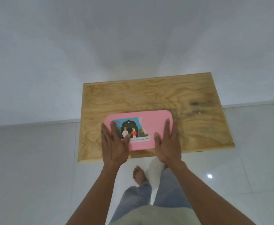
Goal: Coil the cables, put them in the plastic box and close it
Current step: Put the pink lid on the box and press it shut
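A pink plastic box lies flat on a small wooden table, lid on top, with a colourful sticker on the lid's left half. My left hand lies flat against the box's left end, thumb on the sticker. My right hand lies flat against the right end, thumb on the lid. Both hands have fingers stretched out and press on the box from either side. No cables are in view.
The table stands against a white wall on a glossy white tiled floor. Its near edge is just behind my hands. Below are my legs in jeans and a bare foot.
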Action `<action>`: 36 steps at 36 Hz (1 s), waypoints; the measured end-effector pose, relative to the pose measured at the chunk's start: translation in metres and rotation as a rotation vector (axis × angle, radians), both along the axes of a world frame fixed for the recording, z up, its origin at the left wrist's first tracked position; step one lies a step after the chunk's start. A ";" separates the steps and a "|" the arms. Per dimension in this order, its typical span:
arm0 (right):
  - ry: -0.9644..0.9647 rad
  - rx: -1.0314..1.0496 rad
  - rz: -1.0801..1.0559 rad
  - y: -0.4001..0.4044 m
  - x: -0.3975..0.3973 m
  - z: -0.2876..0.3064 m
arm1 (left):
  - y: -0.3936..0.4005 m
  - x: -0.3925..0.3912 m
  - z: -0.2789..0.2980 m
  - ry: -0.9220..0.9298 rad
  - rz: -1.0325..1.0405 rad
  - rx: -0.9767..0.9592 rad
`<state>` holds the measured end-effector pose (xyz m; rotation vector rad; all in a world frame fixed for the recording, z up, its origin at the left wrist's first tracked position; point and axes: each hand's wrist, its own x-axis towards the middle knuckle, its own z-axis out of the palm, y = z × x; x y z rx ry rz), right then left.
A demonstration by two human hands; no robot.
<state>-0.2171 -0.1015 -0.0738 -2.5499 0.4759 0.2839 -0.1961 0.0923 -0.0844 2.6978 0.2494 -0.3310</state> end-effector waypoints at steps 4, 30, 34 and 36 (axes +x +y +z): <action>-0.110 -0.096 0.026 -0.001 -0.003 -0.012 | -0.003 -0.002 -0.010 -0.074 -0.036 0.139; -0.244 -0.377 0.216 0.002 0.029 -0.022 | 0.006 0.021 -0.012 -0.171 -0.224 0.158; -0.226 -0.360 0.220 0.001 0.030 -0.023 | 0.006 0.021 -0.011 -0.153 -0.221 0.138; -0.223 -0.341 0.207 0.001 0.029 -0.022 | 0.006 0.022 -0.010 -0.150 -0.208 0.115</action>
